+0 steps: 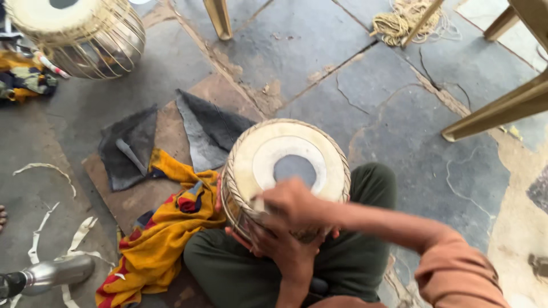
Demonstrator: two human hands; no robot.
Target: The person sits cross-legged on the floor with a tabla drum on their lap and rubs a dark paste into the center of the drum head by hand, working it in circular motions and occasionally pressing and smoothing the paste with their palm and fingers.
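In the lap of a person seated on the stone floor [371,114], a small hand drum [285,171] is tilted with its pale head and dark centre patch turned up toward the camera, so that its near rim is within easy reach. The drum is wedged between the green-trousered legs, which appears to keep it from rolling. The right hand [294,202] is laid over the near rim, its fingers closed on something small and pale; what that is cannot be told through the blur. The left hand [279,242] is cupped under the near side of the shell, fingers spread against it, seemingly as a brace.

Just left of the drum a yellow and red cloth [157,239] is bunched on the floor, with dark leather pieces [171,137] spread beyond it. A second, larger drum [80,34] stands at the far left. Pale strips [40,228] lie at the near left, and a coil of cord [399,23] rests far right among wooden legs [496,111].
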